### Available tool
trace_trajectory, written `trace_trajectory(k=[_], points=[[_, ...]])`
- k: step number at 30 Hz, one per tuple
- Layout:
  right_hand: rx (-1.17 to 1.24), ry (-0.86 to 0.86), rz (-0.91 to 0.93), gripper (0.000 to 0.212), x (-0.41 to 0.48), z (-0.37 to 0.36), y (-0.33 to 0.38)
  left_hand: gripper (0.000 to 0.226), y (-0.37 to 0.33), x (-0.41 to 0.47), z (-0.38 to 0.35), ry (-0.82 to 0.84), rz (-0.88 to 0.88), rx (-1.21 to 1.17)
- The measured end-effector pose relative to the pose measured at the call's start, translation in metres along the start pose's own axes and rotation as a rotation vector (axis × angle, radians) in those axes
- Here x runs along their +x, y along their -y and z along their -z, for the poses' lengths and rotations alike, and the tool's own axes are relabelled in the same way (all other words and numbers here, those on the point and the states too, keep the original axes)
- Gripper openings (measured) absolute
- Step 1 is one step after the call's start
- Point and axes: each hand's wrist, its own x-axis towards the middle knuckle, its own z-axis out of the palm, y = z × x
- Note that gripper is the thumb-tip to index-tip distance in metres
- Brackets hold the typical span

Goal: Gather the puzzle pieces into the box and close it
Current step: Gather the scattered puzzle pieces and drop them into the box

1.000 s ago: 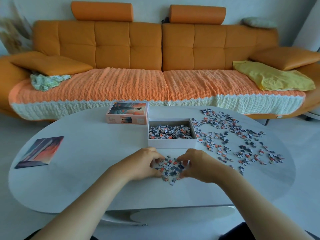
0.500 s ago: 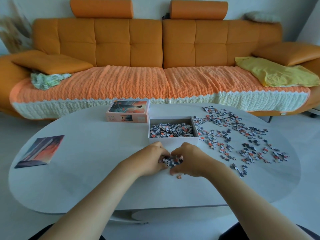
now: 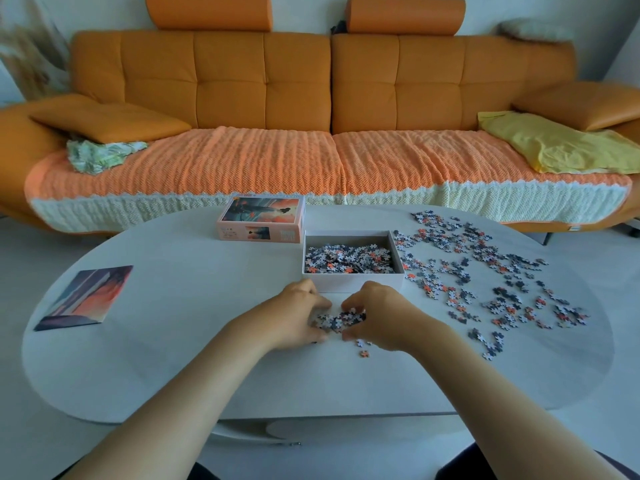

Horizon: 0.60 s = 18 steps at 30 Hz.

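Note:
An open white box stands mid-table, partly filled with puzzle pieces. Just in front of it, my left hand and my right hand cup a small heap of puzzle pieces between them, fingers curled around it from both sides. Two or three stray pieces lie under my right hand. Many loose pieces are scattered to the right of the box. The box lid, printed with an orange picture, lies behind and left of the box.
A picture card lies at the table's left side. The white oval table ends near my body. An orange sofa with cushions and a yellow cloth stands behind the table.
My hands have squeezed the spread pieces into a tight heap between them and shifted it closer to the box; a few pieces were left behind on the table.

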Motion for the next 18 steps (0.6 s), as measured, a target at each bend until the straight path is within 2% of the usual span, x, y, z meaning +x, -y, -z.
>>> trace_trajectory(k=[6, 10, 14, 18], points=[[0.058, -0.025, 0.018, 0.037, 0.003, -0.001, 0.010, 0.026, -0.008, 0.002, -0.002, -0.105, -0.025, -0.079], [0.084, -0.024, 0.018, 0.028, 0.005, 0.000, 0.012, 0.022, -0.009, 0.003, -0.002, -0.130, -0.009, -0.131], [0.140, -0.067, -0.010, 0.010, 0.010, 0.005, 0.013, 0.020, -0.010, 0.007, 0.004, -0.166, 0.029, -0.234], [0.286, -0.126, -0.027, 0.008, 0.015, 0.021, 0.010, 0.017, -0.013, 0.012, 0.018, -0.246, 0.020, -0.318]])
